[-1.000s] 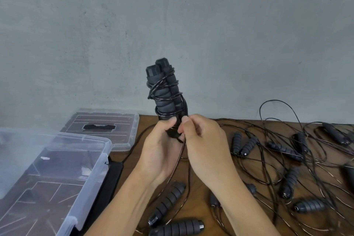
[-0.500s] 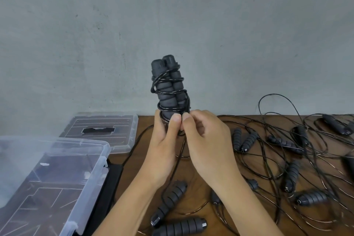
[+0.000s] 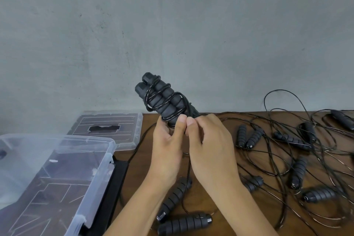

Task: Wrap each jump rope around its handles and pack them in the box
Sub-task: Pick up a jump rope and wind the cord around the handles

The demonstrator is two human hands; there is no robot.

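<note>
Held up over the table (image 3: 220, 126): wrapped jump rope (image 3: 162, 99), top leaning toward 11 o'clock. Left hand (image 3: 166, 151) curled round the bottom of its handles; right hand (image 3: 208, 145) pinching the cord end just beside the left thumb. Clear box (image 3: 95, 178) down at 8 o'clock, lid (image 3: 107, 126) behind it. Loose ropes (image 3: 298, 159) tangled at 3 o'clock

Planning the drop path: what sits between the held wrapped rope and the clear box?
Head view: mostly bare wooden table, crossed by one thin black cord; a black slab lies against the clear box side. The wrapped rope is held above.
</note>
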